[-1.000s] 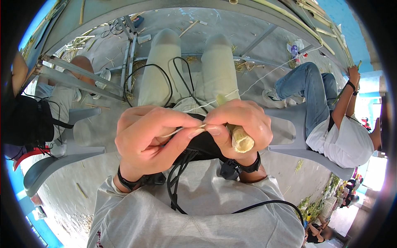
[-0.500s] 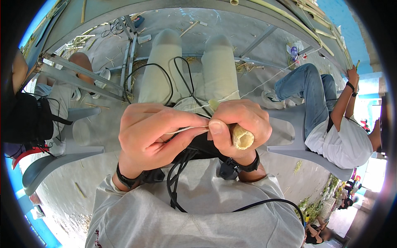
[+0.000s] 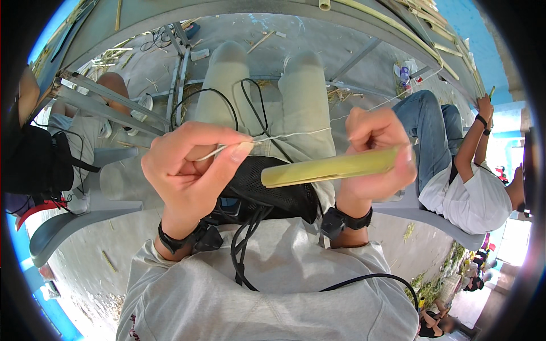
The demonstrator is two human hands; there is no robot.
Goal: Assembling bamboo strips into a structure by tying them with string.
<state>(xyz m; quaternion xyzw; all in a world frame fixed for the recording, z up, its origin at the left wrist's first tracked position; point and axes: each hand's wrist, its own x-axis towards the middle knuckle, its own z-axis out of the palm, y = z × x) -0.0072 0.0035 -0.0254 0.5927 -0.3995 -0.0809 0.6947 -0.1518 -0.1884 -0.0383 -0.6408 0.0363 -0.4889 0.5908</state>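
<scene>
My left hand (image 3: pixel 185 165) pinches a thin white string (image 3: pixel 301 134) between thumb and forefinger, its short end lying back across the fingers. From that pinch the string runs right, behind my right hand, and on toward the table at the upper right. A short yellow-green piece of bamboo (image 3: pixel 330 169) lies nearly level in front of my lap, its left end free and a crack along its lower edge. My right hand (image 3: pixel 378 136) is closed on the right end of the bamboo, slightly blurred by motion. The two hands are apart, and the bamboo does not touch my left hand.
A metal-framed table (image 3: pixel 244 19) stands ahead, with long bamboo poles (image 3: pixel 392 25) at its right. Black cables (image 3: pixel 239 250) hang over my shirt and lap. A person in jeans (image 3: pixel 421 122) sits at the right, another person (image 3: pixel 62 150) at the left. Scraps litter the floor.
My hands have moved apart, the right going right and turning the bamboo from end-on to sideways. The string now stretches between left hand and right.
</scene>
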